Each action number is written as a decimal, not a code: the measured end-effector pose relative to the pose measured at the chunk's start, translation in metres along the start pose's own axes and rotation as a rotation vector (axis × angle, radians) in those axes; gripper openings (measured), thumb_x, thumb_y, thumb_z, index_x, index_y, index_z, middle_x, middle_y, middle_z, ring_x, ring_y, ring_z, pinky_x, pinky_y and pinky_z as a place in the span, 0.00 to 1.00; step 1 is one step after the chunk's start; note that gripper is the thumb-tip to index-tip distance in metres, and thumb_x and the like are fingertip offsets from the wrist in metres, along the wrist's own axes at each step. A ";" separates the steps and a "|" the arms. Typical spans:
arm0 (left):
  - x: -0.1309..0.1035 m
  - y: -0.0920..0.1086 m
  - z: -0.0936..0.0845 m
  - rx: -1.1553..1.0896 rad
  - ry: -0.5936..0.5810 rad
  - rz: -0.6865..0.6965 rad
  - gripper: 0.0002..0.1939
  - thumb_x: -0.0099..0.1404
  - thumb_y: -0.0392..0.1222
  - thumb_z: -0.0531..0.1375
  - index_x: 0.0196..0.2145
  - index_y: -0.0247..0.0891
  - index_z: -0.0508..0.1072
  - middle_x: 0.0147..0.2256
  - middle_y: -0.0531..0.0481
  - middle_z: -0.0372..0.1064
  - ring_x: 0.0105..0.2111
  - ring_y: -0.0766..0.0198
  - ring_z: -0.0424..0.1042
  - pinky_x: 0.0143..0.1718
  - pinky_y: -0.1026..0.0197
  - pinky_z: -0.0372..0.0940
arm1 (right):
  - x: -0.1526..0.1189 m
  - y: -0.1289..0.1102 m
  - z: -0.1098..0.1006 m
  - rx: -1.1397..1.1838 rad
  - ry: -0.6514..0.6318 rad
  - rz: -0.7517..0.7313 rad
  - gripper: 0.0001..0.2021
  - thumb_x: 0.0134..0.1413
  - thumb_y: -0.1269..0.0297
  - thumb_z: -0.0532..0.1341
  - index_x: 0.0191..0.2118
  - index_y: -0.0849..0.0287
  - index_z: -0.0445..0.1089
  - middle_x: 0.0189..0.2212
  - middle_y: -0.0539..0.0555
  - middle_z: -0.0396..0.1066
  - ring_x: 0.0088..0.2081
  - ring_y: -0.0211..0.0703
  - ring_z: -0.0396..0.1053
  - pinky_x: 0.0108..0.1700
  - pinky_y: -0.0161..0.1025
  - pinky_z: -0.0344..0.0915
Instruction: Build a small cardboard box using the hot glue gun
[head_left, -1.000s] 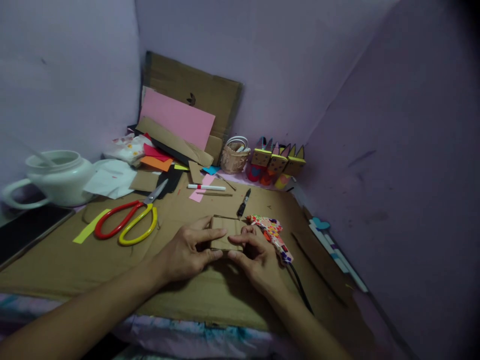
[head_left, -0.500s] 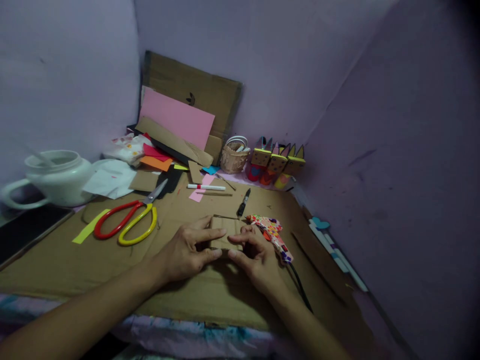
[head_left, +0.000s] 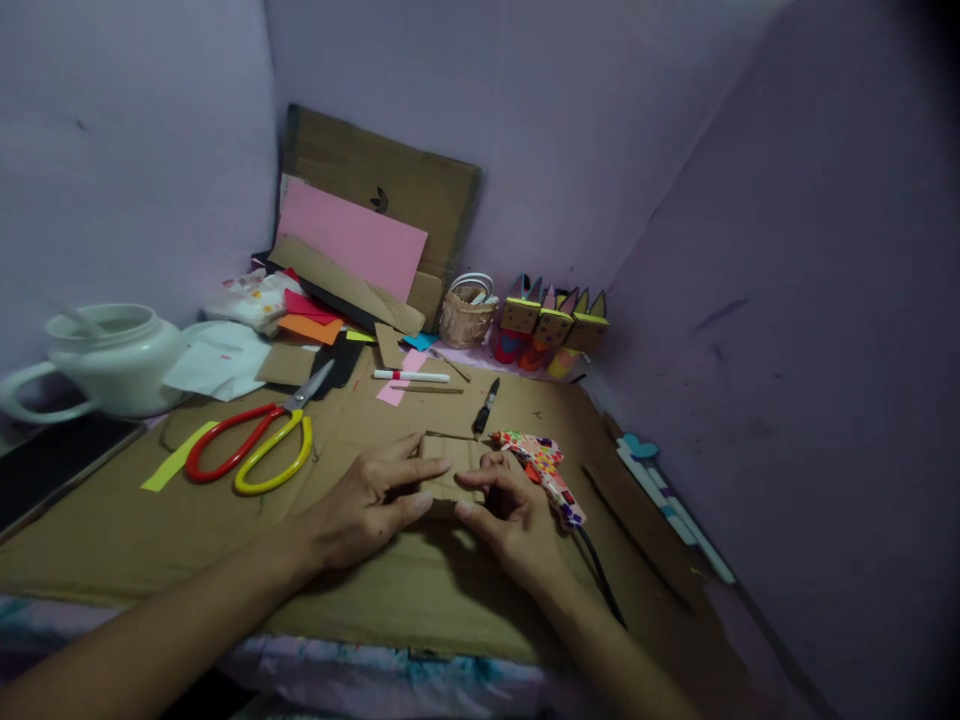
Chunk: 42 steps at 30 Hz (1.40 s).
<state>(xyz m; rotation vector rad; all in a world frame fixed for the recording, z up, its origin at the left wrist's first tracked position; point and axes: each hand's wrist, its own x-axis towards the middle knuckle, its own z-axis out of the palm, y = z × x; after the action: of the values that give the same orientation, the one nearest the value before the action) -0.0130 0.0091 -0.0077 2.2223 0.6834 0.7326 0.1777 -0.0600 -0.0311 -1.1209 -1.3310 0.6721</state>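
Between my two hands is a small brown cardboard piece (head_left: pixel 450 482), box-like, low over the cardboard sheet on the table. My left hand (head_left: pixel 379 500) grips its left side, with the index finger on the top face and the thumb at the near edge. On the right side, my right hand (head_left: pixel 514 505) presses its index finger on top and keeps its thumb at the near edge. The other right fingers curl behind the piece. A patterned glue gun (head_left: pixel 551 475) lies just beyond my right hand, and a black pen (head_left: pixel 487 405) lies past the piece.
Scissors (head_left: pixel 251 445) with red and yellow handles lie left of my hands, near a yellow paper strip (head_left: pixel 178 456). A white pot (head_left: pixel 112 360) and phone (head_left: pixel 60 465) are far left. Paper scraps, a small basket (head_left: pixel 469 315) and decorated figures (head_left: pixel 551 325) line the back.
My left thumb has drawn back slightly to the left along the near edge of the cardboard piece. My right hand looks almost unmoved.
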 end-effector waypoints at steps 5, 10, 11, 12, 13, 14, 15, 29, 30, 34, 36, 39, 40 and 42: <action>-0.003 -0.002 -0.004 0.043 -0.031 -0.001 0.21 0.68 0.46 0.49 0.53 0.41 0.71 0.56 0.37 0.65 0.60 0.48 0.59 0.56 0.44 0.57 | 0.001 -0.001 0.000 0.003 -0.004 -0.009 0.08 0.42 0.67 0.69 0.33 0.53 0.77 0.29 0.49 0.62 0.34 0.42 0.61 0.37 0.39 0.58; -0.003 0.001 -0.004 0.111 -0.056 -0.044 0.30 0.53 0.41 0.64 0.55 0.42 0.68 0.59 0.37 0.61 0.60 0.46 0.58 0.56 0.45 0.59 | 0.001 -0.003 -0.002 -0.040 -0.027 -0.025 0.10 0.42 0.64 0.70 0.34 0.54 0.76 0.29 0.49 0.61 0.32 0.41 0.60 0.34 0.37 0.58; -0.002 0.002 -0.003 0.128 -0.044 -0.068 0.31 0.52 0.38 0.65 0.55 0.42 0.69 0.59 0.38 0.61 0.60 0.46 0.59 0.56 0.46 0.59 | 0.001 -0.003 -0.003 -0.059 -0.039 -0.032 0.11 0.41 0.64 0.71 0.35 0.54 0.75 0.29 0.49 0.61 0.31 0.41 0.60 0.33 0.37 0.58; -0.001 0.002 -0.001 0.137 -0.034 -0.080 0.30 0.51 0.36 0.64 0.54 0.42 0.69 0.59 0.38 0.61 0.59 0.47 0.60 0.56 0.46 0.60 | 0.001 -0.003 -0.005 -0.075 -0.051 -0.041 0.11 0.41 0.64 0.71 0.36 0.54 0.75 0.30 0.49 0.61 0.32 0.41 0.60 0.34 0.37 0.59; -0.001 0.002 0.000 0.137 -0.023 -0.078 0.29 0.52 0.35 0.64 0.54 0.43 0.70 0.58 0.38 0.62 0.59 0.48 0.61 0.56 0.47 0.60 | 0.001 -0.002 -0.006 -0.084 -0.062 -0.052 0.11 0.42 0.64 0.71 0.36 0.54 0.75 0.30 0.49 0.61 0.32 0.41 0.60 0.34 0.38 0.59; 0.000 0.001 0.001 0.129 -0.013 -0.066 0.28 0.52 0.34 0.63 0.53 0.43 0.71 0.57 0.39 0.64 0.59 0.49 0.61 0.56 0.47 0.60 | 0.000 -0.001 -0.007 -0.087 -0.073 -0.061 0.10 0.42 0.65 0.70 0.35 0.54 0.74 0.31 0.50 0.61 0.32 0.41 0.61 0.35 0.38 0.60; 0.000 0.001 0.002 0.118 0.002 -0.048 0.27 0.53 0.34 0.62 0.52 0.43 0.71 0.57 0.39 0.64 0.59 0.49 0.61 0.56 0.46 0.61 | 0.000 -0.001 -0.009 -0.087 -0.080 -0.063 0.09 0.43 0.65 0.70 0.34 0.54 0.74 0.31 0.50 0.61 0.33 0.41 0.61 0.35 0.38 0.60; 0.000 -0.001 0.003 0.095 0.033 -0.012 0.23 0.55 0.37 0.62 0.51 0.43 0.73 0.53 0.40 0.67 0.55 0.49 0.66 0.54 0.48 0.63 | 0.001 0.000 -0.010 -0.095 -0.001 -0.082 0.08 0.40 0.72 0.71 0.28 0.51 0.77 0.32 0.50 0.64 0.34 0.42 0.65 0.34 0.38 0.63; 0.000 -0.002 0.003 0.092 0.031 -0.005 0.23 0.56 0.37 0.62 0.51 0.43 0.73 0.52 0.40 0.68 0.53 0.50 0.67 0.53 0.49 0.64 | 0.001 0.000 -0.010 -0.098 0.002 -0.085 0.08 0.40 0.72 0.70 0.28 0.52 0.77 0.32 0.50 0.65 0.34 0.42 0.65 0.34 0.38 0.63; 0.000 -0.005 0.004 0.094 0.029 0.029 0.22 0.57 0.37 0.61 0.50 0.42 0.73 0.47 0.41 0.70 0.47 0.53 0.72 0.48 0.51 0.68 | 0.000 0.000 -0.010 -0.122 0.002 -0.085 0.06 0.42 0.71 0.70 0.28 0.53 0.76 0.32 0.51 0.65 0.35 0.43 0.65 0.34 0.38 0.63; -0.001 -0.005 0.005 0.120 0.044 0.056 0.21 0.57 0.36 0.61 0.50 0.41 0.73 0.47 0.40 0.70 0.49 0.52 0.71 0.48 0.52 0.68 | 0.000 -0.001 -0.010 -0.136 -0.019 -0.084 0.06 0.43 0.71 0.69 0.28 0.54 0.75 0.32 0.51 0.64 0.36 0.42 0.65 0.34 0.37 0.63; -0.004 -0.004 0.007 0.161 0.103 0.151 0.22 0.58 0.31 0.58 0.50 0.38 0.72 0.49 0.39 0.68 0.53 0.52 0.67 0.47 0.53 0.68 | -0.001 -0.005 -0.011 -0.159 -0.074 -0.085 0.08 0.43 0.69 0.70 0.32 0.55 0.72 0.34 0.51 0.62 0.35 0.41 0.64 0.33 0.36 0.63; -0.005 -0.004 0.007 0.173 0.132 0.192 0.23 0.57 0.28 0.56 0.51 0.38 0.71 0.51 0.38 0.66 0.54 0.52 0.66 0.48 0.53 0.68 | -0.002 -0.006 -0.012 -0.169 -0.088 -0.093 0.10 0.42 0.69 0.70 0.34 0.55 0.71 0.35 0.51 0.61 0.35 0.41 0.63 0.33 0.36 0.63; -0.006 -0.004 0.008 0.200 0.181 0.264 0.26 0.55 0.25 0.53 0.52 0.36 0.70 0.54 0.37 0.63 0.56 0.54 0.64 0.51 0.54 0.66 | -0.002 -0.007 -0.012 -0.187 -0.094 -0.128 0.14 0.43 0.68 0.70 0.37 0.55 0.69 0.37 0.51 0.60 0.35 0.41 0.63 0.35 0.37 0.64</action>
<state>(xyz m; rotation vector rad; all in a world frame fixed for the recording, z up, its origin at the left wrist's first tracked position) -0.0134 0.0046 -0.0173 2.4805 0.5756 1.0469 0.1874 -0.0673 -0.0237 -1.1522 -1.5572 0.5198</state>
